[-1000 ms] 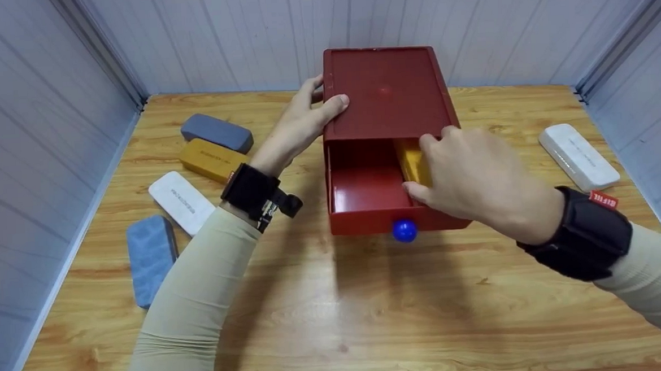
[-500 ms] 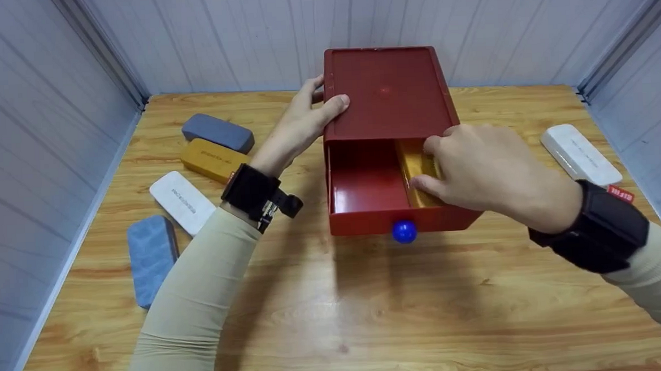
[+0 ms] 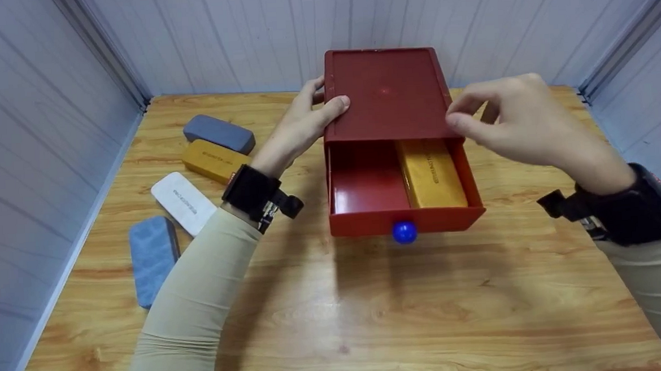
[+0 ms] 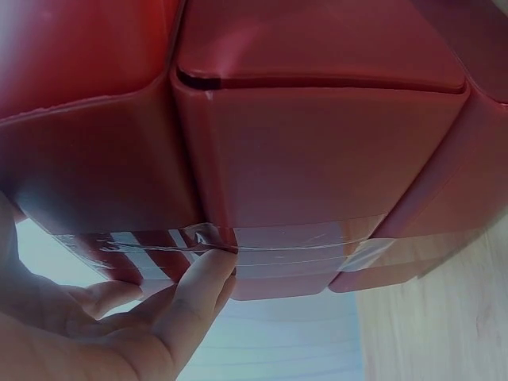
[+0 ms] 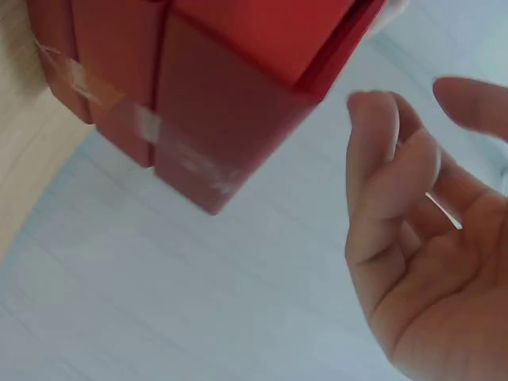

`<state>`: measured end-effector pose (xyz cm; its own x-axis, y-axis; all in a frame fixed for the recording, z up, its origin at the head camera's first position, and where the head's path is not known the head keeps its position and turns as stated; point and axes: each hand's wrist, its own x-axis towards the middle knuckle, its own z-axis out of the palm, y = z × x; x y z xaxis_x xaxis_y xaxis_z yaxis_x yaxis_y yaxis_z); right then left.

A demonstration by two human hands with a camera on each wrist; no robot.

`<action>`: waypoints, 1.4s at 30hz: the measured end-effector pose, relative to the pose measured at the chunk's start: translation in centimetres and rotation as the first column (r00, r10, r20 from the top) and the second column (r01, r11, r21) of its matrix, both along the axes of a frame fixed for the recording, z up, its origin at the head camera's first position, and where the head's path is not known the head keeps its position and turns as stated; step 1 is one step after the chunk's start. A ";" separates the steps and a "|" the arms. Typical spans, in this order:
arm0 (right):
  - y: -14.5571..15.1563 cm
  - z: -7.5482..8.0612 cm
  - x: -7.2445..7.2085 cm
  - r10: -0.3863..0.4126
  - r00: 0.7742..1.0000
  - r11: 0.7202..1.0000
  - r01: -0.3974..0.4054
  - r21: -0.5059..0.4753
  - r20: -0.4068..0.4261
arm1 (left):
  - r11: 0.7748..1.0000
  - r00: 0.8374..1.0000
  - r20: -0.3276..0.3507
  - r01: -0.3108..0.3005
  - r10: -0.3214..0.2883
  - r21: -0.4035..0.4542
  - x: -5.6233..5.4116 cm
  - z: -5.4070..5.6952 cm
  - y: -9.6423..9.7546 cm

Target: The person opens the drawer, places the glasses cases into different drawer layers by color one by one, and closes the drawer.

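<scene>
A dark red drawer box [image 3: 385, 92] stands near the back wall, its red drawer [image 3: 365, 192] pulled out toward me by a blue round knob [image 3: 405, 232]. In the drawer's right half lies a gold glasses case [image 3: 435, 177], lettered on top. My left hand [image 3: 304, 116] grips the box's left side, thumb on the top edge; in the left wrist view fingers touch the clear tape round the red units [image 4: 317, 159]. My right hand [image 3: 519, 119] hovers right of the box, fingers loosely bent and holding nothing; it is apart from the box [image 5: 230, 111] in the right wrist view.
On the left lie a grey case [image 3: 218, 133], a mustard case [image 3: 210, 158], a white case [image 3: 181, 202] and a blue case [image 3: 152, 260], partly behind my left arm. Pale panelled walls [image 3: 243, 37] enclose the wooden table [image 3: 338, 332] at the back and sides.
My right hand has let go of the gold glasses case in the drawer and lifted up and right. It now hides the white case at right. The left hand stays on the box.
</scene>
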<state>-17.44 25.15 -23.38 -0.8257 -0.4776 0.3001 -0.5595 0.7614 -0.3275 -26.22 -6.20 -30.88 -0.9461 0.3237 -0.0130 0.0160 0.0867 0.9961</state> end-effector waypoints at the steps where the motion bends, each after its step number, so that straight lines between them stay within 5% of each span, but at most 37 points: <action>1: 0.3 -0.3 -0.3 -0.018 1.000 0.999 0.017 -0.031 -0.003 | 1.000 1.000 -0.001 0.000 0.000 -0.004 0.0 0.0 0.0; 6: 1.3 -2.3 -2.0 -0.109 0.991 0.972 0.122 -0.200 0.076 | 1.000 1.000 -0.007 0.003 -0.003 -0.028 0.0 0.0 0.0; 10: 1.4 -3.8 -3.2 -0.092 0.971 0.913 0.170 -0.371 0.220 | 0.999 1.000 -0.010 0.000 0.000 -0.037 0.0 0.0 0.0; 17: 0.5 -5.9 -4.8 0.077 0.910 0.753 0.215 -0.622 0.408 | 0.998 1.000 -0.023 -0.016 0.015 -0.061 -0.1 0.0 -0.1; 24: -0.4 -7.9 -5.2 0.241 0.877 0.570 0.219 -0.792 0.416 | 0.999 0.999 -0.021 -0.027 0.026 -0.044 0.0 -0.1 0.0; 37: -1.2 -9.6 -5.2 0.291 0.882 0.459 0.211 -0.863 0.371 | 0.999 0.999 -0.031 -0.021 0.020 -0.025 0.0 -0.2 -0.1; 42: -1.2 -9.8 -5.1 0.292 0.886 0.441 0.209 -0.873 0.359 | 1.000 1.000 -0.022 -0.013 0.012 -0.018 0.0 -0.3 0.0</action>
<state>-22.58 23.96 -33.18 -0.9557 -0.1964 0.2191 -0.2015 -0.1057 -0.9738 -26.21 -6.23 -31.22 -0.9502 0.3117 0.0018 0.0364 0.1053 0.9938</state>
